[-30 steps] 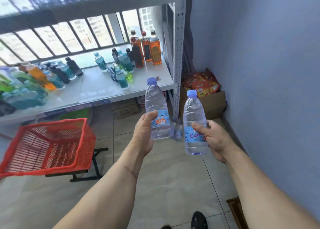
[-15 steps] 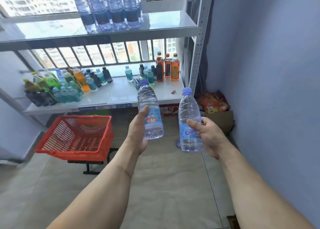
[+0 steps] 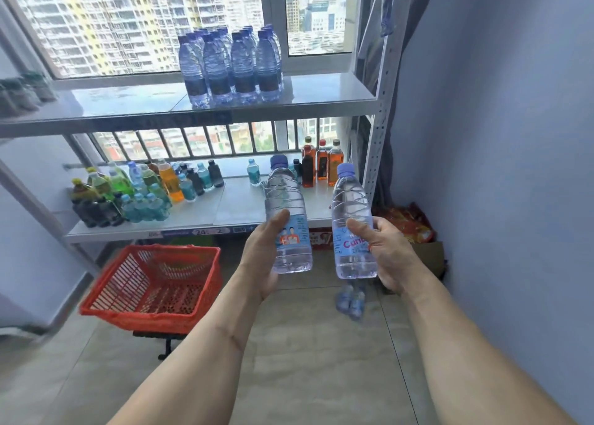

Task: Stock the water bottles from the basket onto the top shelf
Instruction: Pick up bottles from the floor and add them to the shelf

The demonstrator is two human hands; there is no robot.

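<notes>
Window-backed top shelf (image 3: 321, 95) holds a bottle cluster (image 3: 229, 68); left hand (image 3: 262, 254) and right hand (image 3: 384, 252) each clasp an upright water bottle (image 3: 287, 219), (image 3: 352, 228), ready for lifting beside it; basket (image 3: 154, 283) looks empty.

The view has tilted upward — the top shelf (image 3: 289, 101) and its cluster of water bottles (image 3: 229, 68) now show in full. Both hands have risen: the left hand (image 3: 262, 257) and right hand (image 3: 389, 254) lift their bottles (image 3: 286, 206) (image 3: 352, 219) toward the lower shelf's (image 3: 225, 212) level.
</notes>
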